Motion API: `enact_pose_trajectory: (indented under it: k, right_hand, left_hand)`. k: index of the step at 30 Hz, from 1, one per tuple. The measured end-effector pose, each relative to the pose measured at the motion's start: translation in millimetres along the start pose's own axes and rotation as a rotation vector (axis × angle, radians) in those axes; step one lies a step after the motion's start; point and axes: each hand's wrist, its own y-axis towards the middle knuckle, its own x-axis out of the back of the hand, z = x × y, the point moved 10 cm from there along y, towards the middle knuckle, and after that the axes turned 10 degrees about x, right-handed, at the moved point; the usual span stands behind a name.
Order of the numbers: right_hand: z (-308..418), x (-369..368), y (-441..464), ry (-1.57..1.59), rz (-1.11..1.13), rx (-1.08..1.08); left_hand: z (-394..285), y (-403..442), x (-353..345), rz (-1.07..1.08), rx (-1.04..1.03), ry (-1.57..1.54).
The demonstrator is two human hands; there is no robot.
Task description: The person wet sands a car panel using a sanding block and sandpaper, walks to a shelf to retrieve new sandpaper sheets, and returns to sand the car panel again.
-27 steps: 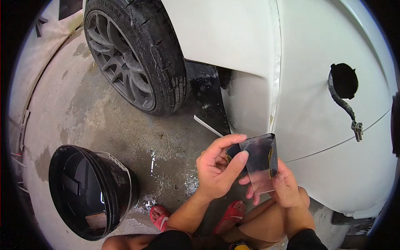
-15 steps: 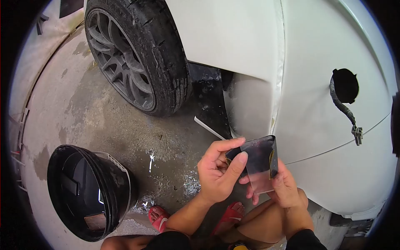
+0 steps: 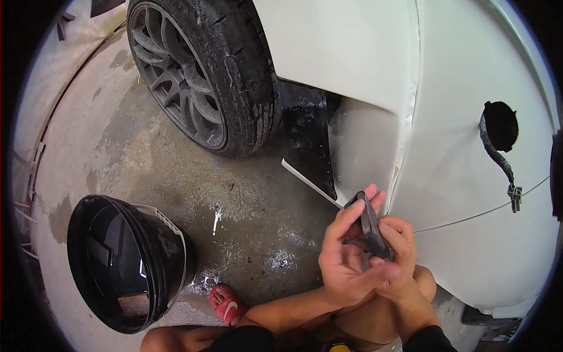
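Shifted since the earlier frame: left grip [image 3: 346, 271], rightward to overlap right grip [image 3: 403, 268] in view, with sheet [image 3: 370, 224] turned from face-on to nearly edge-on. Seen now lower right of centre, apparently folded, and pinched between the fingers of both grips, perhaps to keep the fold from springing apart. At right, panel [image 3: 463, 246]; upper left, wheel [image 3: 234, 88]. Lower left, bucket [image 3: 170, 246] of dark liquid, on wet floor [image 3: 234, 196], likely stationed for easy reach.

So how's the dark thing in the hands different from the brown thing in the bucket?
The left hand and right hand hold the dark thing; the brown thing is inside the bucket. The dark thing looks bent; the brown thing looks flat. Both are smaller than the bucket.
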Motion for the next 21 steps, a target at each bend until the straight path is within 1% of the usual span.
enact_pose_trajectory:
  k: [1, 2, 5, 7, 13, 16, 19, 21]
  right_hand:
    - [1.5, 1.4, -0.9, -0.024, -0.008, 0.012]
    - [2.9, 2.5, -2.4, -0.047, -0.016, 0.023]
    - [-4.2, 4.9, -11.7, 0.009, -0.084, -0.051]
    - [-3.7, 3.0, -12.6, 0.049, -0.036, -0.054]
    - [2.3, 3.3, -12.0, -0.002, 0.023, 0.002]
    - [2.4, 4.3, -12.2, -0.017, 0.016, 0.0]
    - [-0.4, 4.5, -12.9, -0.018, 0.018, -0.023]
    - [-4.2, 4.5, -14.6, 0.0, 0.007, -0.057]
  left_hand:
    - [0.6, -1.1, -0.2, 0.024, -0.048, -0.009]
    - [4.1, -1.5, 1.7, 0.005, -0.02, -0.053]
    - [11.6, -3.8, 5.1, -0.043, 0.05, -0.169]
    - [13.9, -3.3, 5.0, -0.062, 0.072, -0.227]
    - [19.5, -7.5, 1.3, 0.0, 0.017, -0.256]
    - [22.5, -8.9, 1.8, -0.031, 0.061, -0.307]
    - [29.8, -10.8, 6.0, -0.042, 0.128, -0.198]
    - [28.0, -9.2, 7.4, -0.08, 0.135, -0.208]
